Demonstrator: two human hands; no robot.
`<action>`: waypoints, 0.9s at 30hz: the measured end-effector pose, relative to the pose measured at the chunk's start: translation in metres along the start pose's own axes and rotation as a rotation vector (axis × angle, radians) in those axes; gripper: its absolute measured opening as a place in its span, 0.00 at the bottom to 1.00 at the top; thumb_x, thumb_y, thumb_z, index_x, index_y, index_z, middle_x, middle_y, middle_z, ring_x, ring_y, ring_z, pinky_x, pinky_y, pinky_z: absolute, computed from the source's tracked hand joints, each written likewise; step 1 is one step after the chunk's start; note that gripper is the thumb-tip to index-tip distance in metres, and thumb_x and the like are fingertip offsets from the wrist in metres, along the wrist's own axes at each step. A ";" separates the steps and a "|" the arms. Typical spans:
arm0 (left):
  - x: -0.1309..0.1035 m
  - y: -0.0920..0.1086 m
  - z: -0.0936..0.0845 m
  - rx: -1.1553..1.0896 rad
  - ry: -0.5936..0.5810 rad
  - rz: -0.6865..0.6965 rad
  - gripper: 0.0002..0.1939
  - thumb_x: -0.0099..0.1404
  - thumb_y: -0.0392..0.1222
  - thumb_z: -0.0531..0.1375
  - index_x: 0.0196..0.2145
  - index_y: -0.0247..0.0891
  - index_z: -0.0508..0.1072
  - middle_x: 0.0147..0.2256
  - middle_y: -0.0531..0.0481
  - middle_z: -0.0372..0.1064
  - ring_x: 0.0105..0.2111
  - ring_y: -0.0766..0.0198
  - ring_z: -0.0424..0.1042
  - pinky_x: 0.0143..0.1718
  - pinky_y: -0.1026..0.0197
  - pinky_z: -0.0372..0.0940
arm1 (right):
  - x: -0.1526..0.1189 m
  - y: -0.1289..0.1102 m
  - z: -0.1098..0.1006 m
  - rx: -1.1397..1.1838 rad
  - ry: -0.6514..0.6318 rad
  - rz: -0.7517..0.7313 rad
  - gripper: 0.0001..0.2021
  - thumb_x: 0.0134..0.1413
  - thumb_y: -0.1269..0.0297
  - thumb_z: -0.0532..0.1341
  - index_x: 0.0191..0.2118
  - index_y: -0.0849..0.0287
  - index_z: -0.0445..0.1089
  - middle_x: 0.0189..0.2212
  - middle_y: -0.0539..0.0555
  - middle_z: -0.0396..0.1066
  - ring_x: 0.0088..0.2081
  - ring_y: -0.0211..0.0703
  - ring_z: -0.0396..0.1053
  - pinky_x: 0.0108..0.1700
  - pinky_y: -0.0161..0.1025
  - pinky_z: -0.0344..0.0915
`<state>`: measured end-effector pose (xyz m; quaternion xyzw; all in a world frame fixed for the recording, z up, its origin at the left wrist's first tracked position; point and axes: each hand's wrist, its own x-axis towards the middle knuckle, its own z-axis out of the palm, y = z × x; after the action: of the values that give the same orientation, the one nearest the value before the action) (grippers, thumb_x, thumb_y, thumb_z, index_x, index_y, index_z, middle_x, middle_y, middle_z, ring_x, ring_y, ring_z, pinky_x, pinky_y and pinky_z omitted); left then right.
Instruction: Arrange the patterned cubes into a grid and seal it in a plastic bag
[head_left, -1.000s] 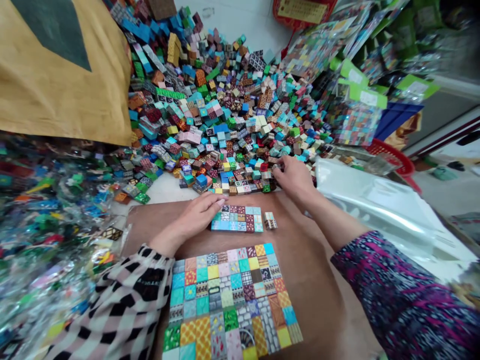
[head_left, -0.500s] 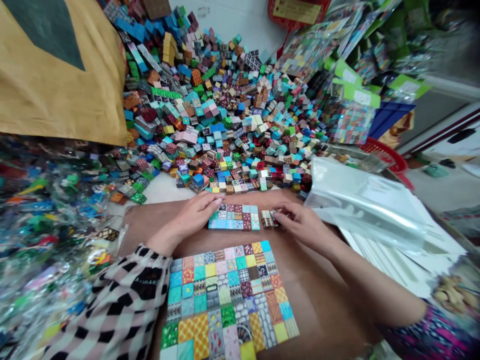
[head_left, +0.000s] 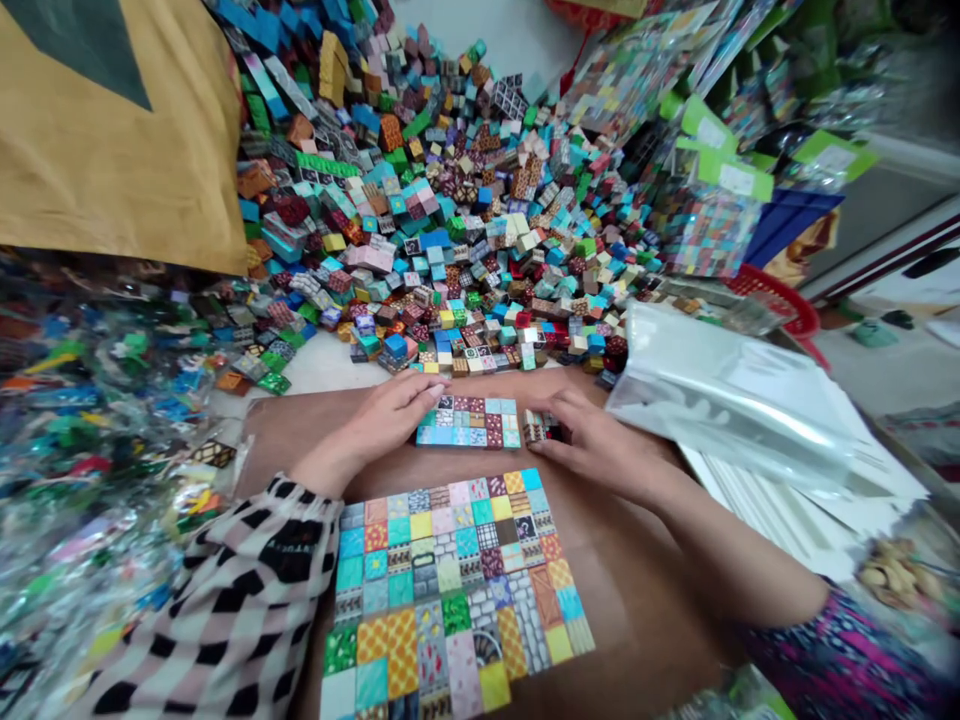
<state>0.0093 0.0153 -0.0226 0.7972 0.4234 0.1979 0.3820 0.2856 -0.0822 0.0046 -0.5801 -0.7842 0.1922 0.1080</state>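
Your right hand (head_left: 589, 437) pinches brown-and-white patterned cubes (head_left: 535, 428); your left hand (head_left: 390, 420), grip indeterminable, touches the multicoloured rectangular block panel (head_left: 471, 424). Uneven pressure could split rows.

Worktop (head_left: 637, 590): brown, under the left grip (head_left: 394, 420) and right grip (head_left: 592, 438).
Small block panel (head_left: 469, 424): flat, between the grips, against the left one.
Loose blocks (head_left: 535, 428): within the right grip's fingers.
Large block panel (head_left: 457, 590): flat, nearer the wearer than both grips.
Whitish surface (head_left: 309, 368): beyond the left grip, bearing the block heap (head_left: 450, 240).
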 end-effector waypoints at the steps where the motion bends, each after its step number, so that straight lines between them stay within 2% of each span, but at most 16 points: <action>1: 0.000 0.000 0.000 0.000 0.003 0.005 0.23 0.70 0.55 0.49 0.50 0.40 0.74 0.52 0.43 0.72 0.54 0.54 0.69 0.60 0.48 0.60 | 0.000 0.000 0.001 -0.006 0.007 -0.014 0.17 0.60 0.67 0.62 0.55 0.54 0.68 0.49 0.60 0.69 0.54 0.56 0.67 0.56 0.55 0.66; 7: 0.001 0.002 0.001 0.023 0.002 0.016 0.24 0.70 0.54 0.49 0.51 0.37 0.74 0.52 0.41 0.72 0.53 0.54 0.69 0.58 0.48 0.61 | -0.014 0.003 -0.002 0.000 -0.033 0.055 0.18 0.58 0.63 0.64 0.54 0.56 0.68 0.47 0.60 0.69 0.47 0.55 0.70 0.47 0.52 0.70; 10: 0.001 0.003 0.001 0.055 0.005 0.028 0.23 0.71 0.53 0.49 0.51 0.38 0.74 0.52 0.42 0.72 0.53 0.55 0.69 0.57 0.50 0.61 | -0.023 0.006 -0.005 0.009 -0.069 0.041 0.24 0.59 0.59 0.63 0.59 0.56 0.64 0.48 0.61 0.67 0.46 0.55 0.70 0.47 0.52 0.69; 12: 0.001 0.003 0.002 0.073 0.000 0.033 0.22 0.71 0.52 0.49 0.51 0.38 0.74 0.52 0.43 0.72 0.53 0.55 0.70 0.57 0.50 0.61 | -0.027 0.008 -0.006 0.017 -0.081 0.017 0.24 0.61 0.59 0.61 0.61 0.56 0.62 0.46 0.60 0.66 0.45 0.54 0.70 0.47 0.52 0.69; 16: 0.001 0.001 0.003 0.081 0.015 0.050 0.22 0.72 0.51 0.49 0.51 0.37 0.74 0.51 0.44 0.73 0.52 0.56 0.70 0.57 0.51 0.61 | -0.029 0.009 -0.005 0.032 -0.058 0.018 0.19 0.62 0.58 0.58 0.56 0.57 0.67 0.43 0.59 0.67 0.42 0.54 0.70 0.45 0.50 0.68; 21: 0.002 -0.001 0.005 0.082 0.013 0.081 0.20 0.72 0.51 0.49 0.50 0.39 0.74 0.50 0.46 0.74 0.51 0.57 0.70 0.55 0.52 0.62 | -0.029 0.007 -0.002 0.020 -0.048 0.090 0.23 0.60 0.52 0.60 0.57 0.58 0.67 0.43 0.59 0.68 0.37 0.52 0.72 0.41 0.50 0.69; 27: 0.001 0.001 0.005 0.079 0.012 0.085 0.19 0.73 0.48 0.49 0.48 0.38 0.74 0.50 0.45 0.73 0.52 0.58 0.70 0.57 0.53 0.61 | -0.027 0.005 0.003 -0.007 0.014 0.078 0.20 0.60 0.52 0.59 0.52 0.59 0.70 0.43 0.60 0.70 0.43 0.55 0.72 0.44 0.50 0.69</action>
<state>0.0135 0.0134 -0.0253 0.8277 0.3990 0.2019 0.3389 0.2968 -0.1073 0.0014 -0.6117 -0.7609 0.1897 0.1039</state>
